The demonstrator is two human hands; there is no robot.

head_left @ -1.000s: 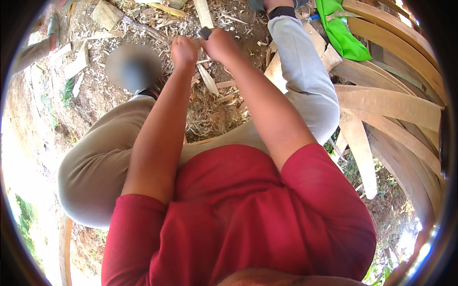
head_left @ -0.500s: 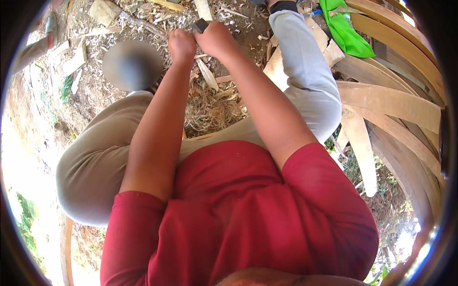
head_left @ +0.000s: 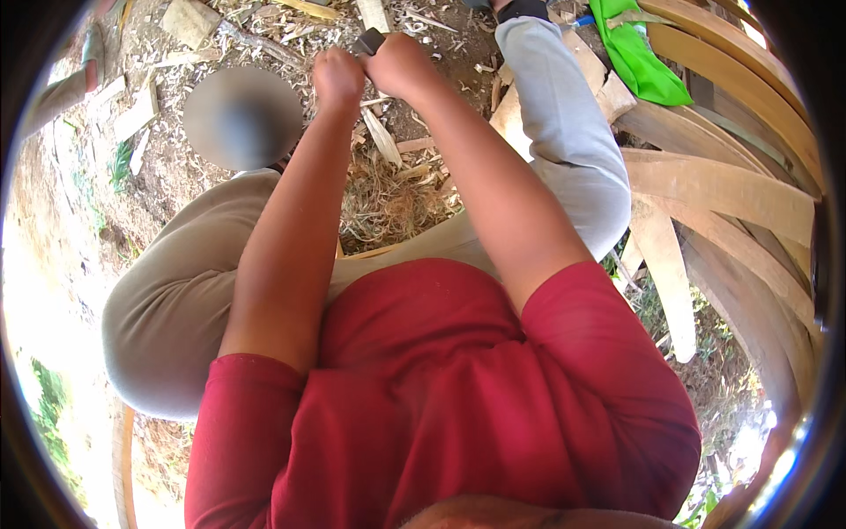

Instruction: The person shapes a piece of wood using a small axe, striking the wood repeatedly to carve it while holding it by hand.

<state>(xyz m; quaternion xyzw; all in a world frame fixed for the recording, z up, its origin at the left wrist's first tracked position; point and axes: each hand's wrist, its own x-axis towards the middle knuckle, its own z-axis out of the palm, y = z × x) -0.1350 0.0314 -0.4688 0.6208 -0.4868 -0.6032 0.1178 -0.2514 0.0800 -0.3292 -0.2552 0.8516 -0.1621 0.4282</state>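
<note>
Both my arms reach forward, and the two fists sit side by side above ground strewn with wood chips. My left hand [head_left: 338, 79] is closed, knuckles up; what its fingers hold is hidden beneath it. Slightly farther out and to the right, my right hand [head_left: 400, 65] is wrapped round a dark, blocky piece [head_left: 369, 40], whose squarish end sticks out at its left side. The rest of that piece is covered by the fingers. Beyond the fists lies a pale wood strip [head_left: 374, 12]. A narrow pale offcut [head_left: 382, 136] lies between my forearms.
Curved wooden boards [head_left: 723, 189] are stacked along the right, with a bright green bag [head_left: 636, 57] by them. My bent legs flank the work area. A flat wood block [head_left: 190, 23] lies far left. Another person's leg [head_left: 63, 97] shows at the left edge. A blurred round patch covers ground near my left knee.
Both fists have shifted slightly away from me, still closed and close together. The dark piece has moved along with my right hand.
</note>
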